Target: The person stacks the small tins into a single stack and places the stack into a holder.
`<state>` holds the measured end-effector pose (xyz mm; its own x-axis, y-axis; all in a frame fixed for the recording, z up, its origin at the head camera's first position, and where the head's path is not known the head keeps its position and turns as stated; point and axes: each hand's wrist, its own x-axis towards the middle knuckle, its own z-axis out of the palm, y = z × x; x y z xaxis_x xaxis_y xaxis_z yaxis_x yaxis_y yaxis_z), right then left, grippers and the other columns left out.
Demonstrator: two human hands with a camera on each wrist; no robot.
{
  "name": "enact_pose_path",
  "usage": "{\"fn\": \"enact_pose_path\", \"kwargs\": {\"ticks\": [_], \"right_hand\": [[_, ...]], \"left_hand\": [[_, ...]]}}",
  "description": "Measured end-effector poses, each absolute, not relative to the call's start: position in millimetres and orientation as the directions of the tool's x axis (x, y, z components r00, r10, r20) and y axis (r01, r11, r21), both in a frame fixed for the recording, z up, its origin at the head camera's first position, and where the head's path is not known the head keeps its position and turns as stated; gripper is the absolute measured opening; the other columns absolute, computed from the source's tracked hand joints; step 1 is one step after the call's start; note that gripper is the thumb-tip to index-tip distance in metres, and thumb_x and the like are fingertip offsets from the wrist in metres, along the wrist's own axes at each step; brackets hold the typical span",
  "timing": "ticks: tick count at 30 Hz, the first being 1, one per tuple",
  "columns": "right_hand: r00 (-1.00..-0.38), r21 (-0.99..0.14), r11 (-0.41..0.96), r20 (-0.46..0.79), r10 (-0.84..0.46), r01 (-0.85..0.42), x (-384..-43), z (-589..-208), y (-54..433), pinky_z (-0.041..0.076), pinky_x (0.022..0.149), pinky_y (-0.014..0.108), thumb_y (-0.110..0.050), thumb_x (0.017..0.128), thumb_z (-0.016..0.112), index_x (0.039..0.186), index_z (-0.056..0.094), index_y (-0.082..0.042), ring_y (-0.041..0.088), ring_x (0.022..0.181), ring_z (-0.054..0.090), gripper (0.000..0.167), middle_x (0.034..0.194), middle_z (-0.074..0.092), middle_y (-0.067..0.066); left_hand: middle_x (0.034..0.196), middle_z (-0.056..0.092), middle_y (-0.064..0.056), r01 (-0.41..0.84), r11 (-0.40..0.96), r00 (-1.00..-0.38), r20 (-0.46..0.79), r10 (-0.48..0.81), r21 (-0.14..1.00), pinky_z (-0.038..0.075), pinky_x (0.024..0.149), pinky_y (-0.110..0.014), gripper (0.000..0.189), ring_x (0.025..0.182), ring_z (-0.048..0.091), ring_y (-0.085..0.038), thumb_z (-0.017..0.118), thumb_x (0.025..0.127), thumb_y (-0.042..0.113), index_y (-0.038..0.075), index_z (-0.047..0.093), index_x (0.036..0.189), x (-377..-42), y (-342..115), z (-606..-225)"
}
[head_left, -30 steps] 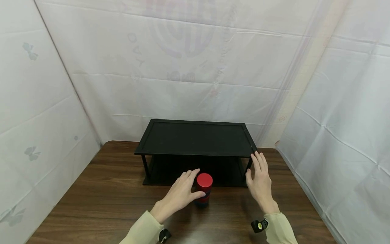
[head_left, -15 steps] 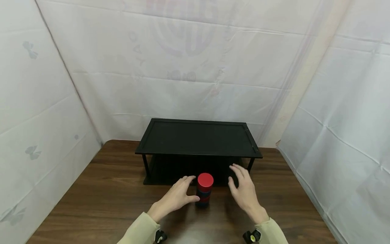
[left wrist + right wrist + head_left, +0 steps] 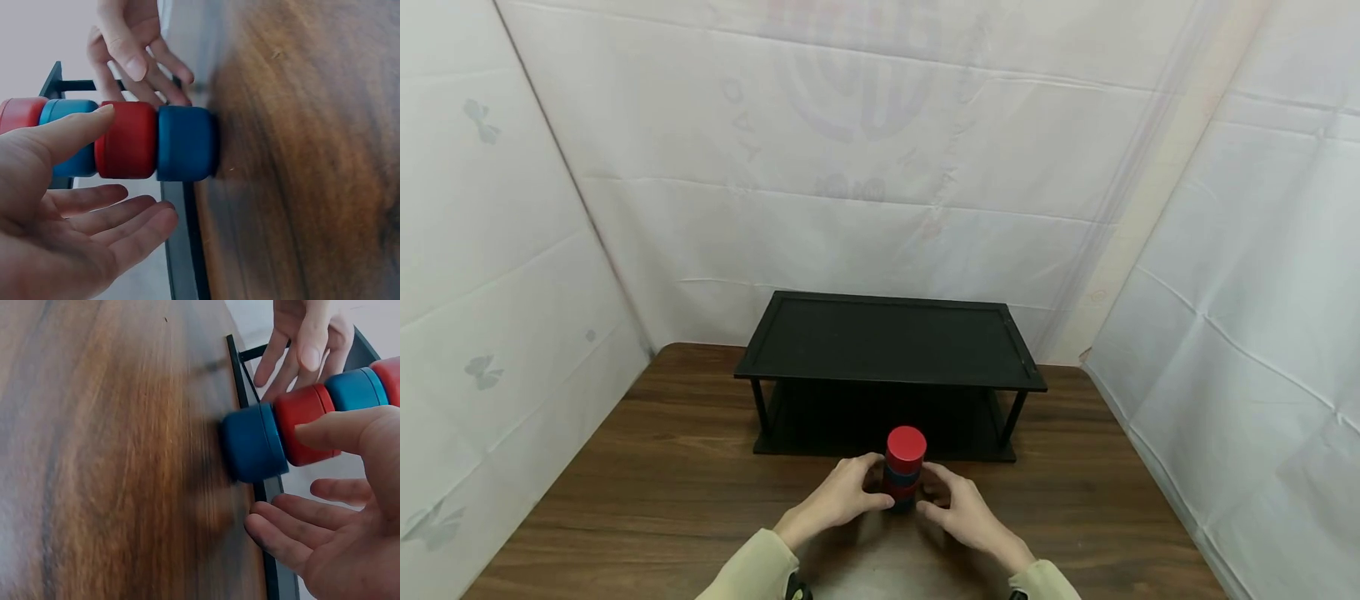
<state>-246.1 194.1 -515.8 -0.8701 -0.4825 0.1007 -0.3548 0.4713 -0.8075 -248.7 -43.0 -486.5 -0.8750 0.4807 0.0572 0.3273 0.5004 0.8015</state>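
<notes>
A stack of several small round tins, red and blue by turns with red on top, stands upright on the wooden table. In the left wrist view the lowest blue tin sits under a red one. My left hand is close at the stack's left side, thumb in front and fingers reaching behind. On the right side my right hand stands likewise, fingers spread and loosely bent. Neither hand grips the tins; whether the thumbs touch them I cannot tell.
Just behind the stack stands a black two-tier shelf with thin legs and a lower board. The brown table reaches white sheet walls at the back and both sides.
My right hand has come leftward and nearer from the shelf's right front corner to the stack. My left hand has shifted slightly down beside it. The stack stays in place.
</notes>
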Motion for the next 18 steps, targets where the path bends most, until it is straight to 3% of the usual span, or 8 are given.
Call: {"fn": "enact_pose_path", "kwargs": {"ticks": [18], "right_hand": [[-0.869,-0.809,0.467,0.103,-0.484,-0.356,-254.9,-524.1,176.8,0.056,0.088,0.035,-0.019,0.087,0.071,0.138,0.046,-0.007,0.031,0.117,0.060,0.058,0.129,0.060,0.015]], "left_hand": [[0.110,0.068,-0.013,0.366,0.545,-0.882,0.093,0.463,0.754,0.056,0.081,-0.035,0.049,0.096,0.067,-0.023,0.077,0.082,0.015,0.001,0.056,0.123,-253.8,-34.5,-501.3]]}}
